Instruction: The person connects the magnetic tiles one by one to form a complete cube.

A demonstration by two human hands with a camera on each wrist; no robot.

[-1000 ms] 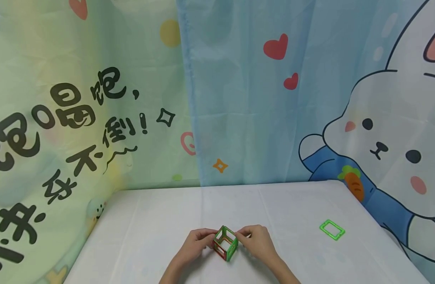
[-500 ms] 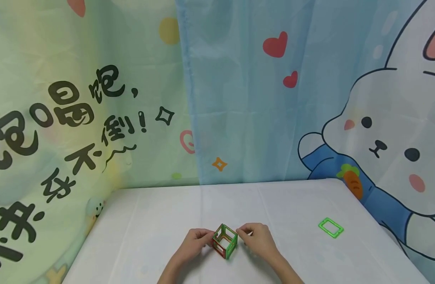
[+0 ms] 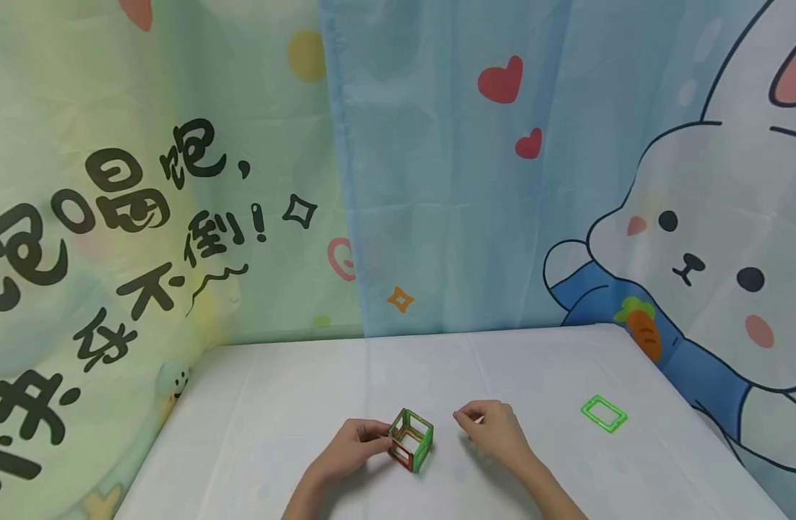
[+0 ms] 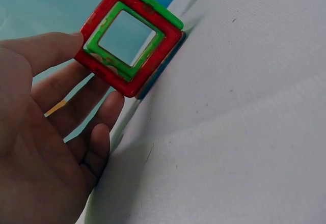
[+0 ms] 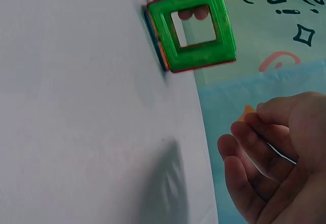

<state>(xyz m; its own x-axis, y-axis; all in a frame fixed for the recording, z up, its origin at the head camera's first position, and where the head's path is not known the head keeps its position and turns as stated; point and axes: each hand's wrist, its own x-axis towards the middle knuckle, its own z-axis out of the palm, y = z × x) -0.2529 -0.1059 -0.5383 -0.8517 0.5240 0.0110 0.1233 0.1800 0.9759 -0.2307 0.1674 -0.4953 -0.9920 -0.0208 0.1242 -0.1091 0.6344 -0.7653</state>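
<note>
A small open-topped cube of magnetic tiles (image 3: 422, 453) stands on the white table, its frames red and green. In the left wrist view a red tile (image 4: 104, 74) faces me, with a blue tile (image 4: 162, 67) along the base. My left hand (image 3: 351, 448) pinches the cube's left side between thumb and fingers. To the right, apart from the cube, is my right hand (image 3: 498, 431), fingers loosely curled and holding nothing. The right wrist view shows the cube's green side (image 5: 224, 30) beyond that hand.
A loose green rectangular magnetic tile (image 3: 596, 420) lies on the table (image 3: 274, 390) to the right of both hands. Behind the table hangs a printed curtain (image 3: 437, 238) with a cartoon rabbit and lettering.
My right hand has let go of the cube's right edge and moved away to the right. My left hand keeps hold of the cube, which stays about where it was.
</note>
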